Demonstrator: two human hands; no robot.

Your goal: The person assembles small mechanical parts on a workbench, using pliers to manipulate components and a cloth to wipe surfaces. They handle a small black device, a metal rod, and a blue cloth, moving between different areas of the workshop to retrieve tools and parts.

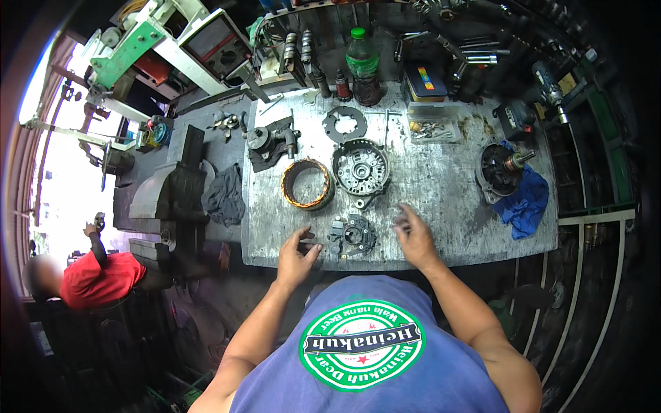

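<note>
My left hand (298,256) hovers at the bench's near edge with its fingers apart and nothing in it. To the right, my right hand (414,235) is likewise spread and holds nothing. Between them lies a dark alternator rectifier and brush-holder assembly (353,236), touched by neither hand as far as I can see. Beyond it stands a round alternator end housing (361,169) with its inside facing up. A stator ring (307,184) with copper windings sits left of the housing. Farther back is a flat dark ring plate (345,124).
On the metal bench (441,186), a rotor in its housing (500,169) sits right beside a blue rag (526,206). A pump-like part (264,141) rests on dark cloth. Behind are a green bottle (363,58) and a clear parts box (432,128). A person in red (103,279) is at left.
</note>
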